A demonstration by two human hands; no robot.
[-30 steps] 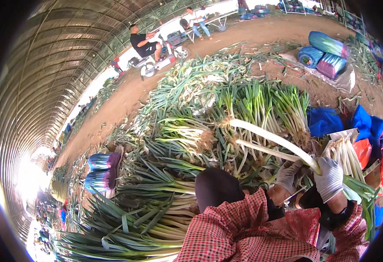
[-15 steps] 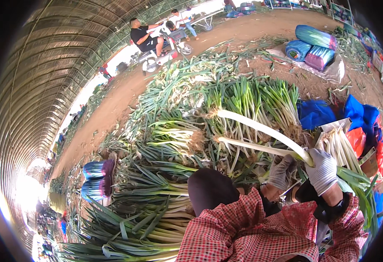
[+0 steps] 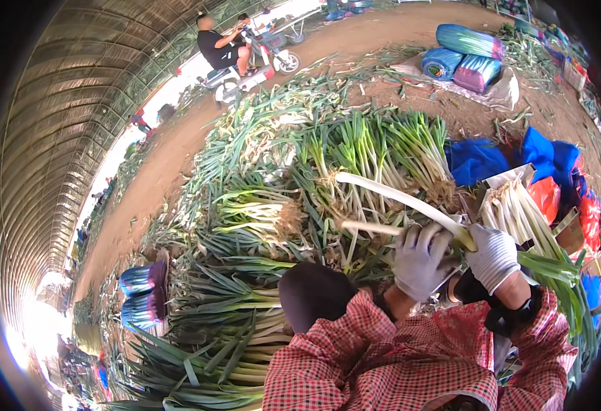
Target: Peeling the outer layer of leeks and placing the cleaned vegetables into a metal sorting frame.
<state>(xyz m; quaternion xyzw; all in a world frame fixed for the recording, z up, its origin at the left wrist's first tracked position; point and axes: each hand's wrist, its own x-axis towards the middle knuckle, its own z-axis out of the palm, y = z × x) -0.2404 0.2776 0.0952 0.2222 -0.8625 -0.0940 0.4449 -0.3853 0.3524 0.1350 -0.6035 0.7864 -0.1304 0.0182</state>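
My right hand (image 3: 493, 257), in a pale knit glove, is closed round a long green onion (image 3: 399, 197). Its thick white stalk reaches up and left, roots at the far end, and green leaves (image 3: 554, 268) trail right of the hand. Below it, a thinner stalk (image 3: 369, 227) points left and runs behind the fingers of my left hand (image 3: 420, 262). That gloved hand has its fingers apart and slightly bent over the thinner stalk. Trimmed white green onions (image 3: 516, 214) stand bundled beside my right hand.
Unpeeled green onions (image 3: 239, 301) lie piled at left, with rooted bunches (image 3: 376, 154) ahead. Leaf scraps (image 3: 259, 137) cover the ground beyond. Wrapped bundles (image 3: 468, 55) sit on a sheet at far right, near blue cloth (image 3: 478, 161). A person (image 3: 218, 44) rides a scooter on the dirt path.
My left hand has risen and spread its fingers over the thinner stalk. My right hand keeps hold of the thick onion. The view has shifted slightly, and the scooter rider stands nearer the top left.
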